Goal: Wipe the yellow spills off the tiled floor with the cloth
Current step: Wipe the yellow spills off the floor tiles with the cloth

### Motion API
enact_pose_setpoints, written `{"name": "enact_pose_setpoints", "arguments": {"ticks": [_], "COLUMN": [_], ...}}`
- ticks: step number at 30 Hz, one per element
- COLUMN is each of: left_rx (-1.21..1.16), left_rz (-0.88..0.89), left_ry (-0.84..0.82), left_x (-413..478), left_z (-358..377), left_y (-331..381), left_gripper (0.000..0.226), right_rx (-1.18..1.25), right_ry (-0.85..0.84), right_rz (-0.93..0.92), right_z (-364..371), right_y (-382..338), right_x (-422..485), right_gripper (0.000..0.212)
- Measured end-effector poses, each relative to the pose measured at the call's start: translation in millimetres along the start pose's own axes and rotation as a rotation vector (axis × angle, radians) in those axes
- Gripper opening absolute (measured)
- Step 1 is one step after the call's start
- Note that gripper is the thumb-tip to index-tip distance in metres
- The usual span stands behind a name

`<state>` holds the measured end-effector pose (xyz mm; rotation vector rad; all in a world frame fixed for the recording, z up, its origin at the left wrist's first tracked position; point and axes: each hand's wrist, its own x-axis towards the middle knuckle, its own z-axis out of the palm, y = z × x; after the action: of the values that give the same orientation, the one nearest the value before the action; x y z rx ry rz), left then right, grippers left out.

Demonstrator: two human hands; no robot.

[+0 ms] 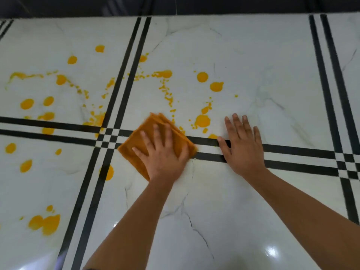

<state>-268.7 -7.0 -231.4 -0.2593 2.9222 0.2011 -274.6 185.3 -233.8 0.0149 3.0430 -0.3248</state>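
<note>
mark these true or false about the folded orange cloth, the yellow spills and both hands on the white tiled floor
1. The left hand presses flat on the folded orange cloth. True.
2. The right hand grips a second cloth. False: it rests flat and bare on the white tiled floor.
3. Some yellow spills dot the floor beyond the cloth. True.
4. The cloth lies on plain white tile only. False: it lies across the black stripes.

Left hand [162, 154] on cloth [129, 143]; right hand [244, 147] beside it on floor [214, 195] — spills [202, 121] behind and left.
</note>
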Motion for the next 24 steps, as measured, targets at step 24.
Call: {"name": "enact_pose_setpoints", "arguments": {"ticks": [24], "left_rx": [0.112], "left_rz": [0.828], "left_ry": [-0.076], "left_x": [49], "left_z": [-10], "left_y": [27], "left_gripper": [0.078], "right_rx": [-0.193], "right_ry": [-0.224], "right_rz": [-0.102], "right_z": [-45], "right_y": [29], "right_x": [37], "right_gripper": [0.092]}}
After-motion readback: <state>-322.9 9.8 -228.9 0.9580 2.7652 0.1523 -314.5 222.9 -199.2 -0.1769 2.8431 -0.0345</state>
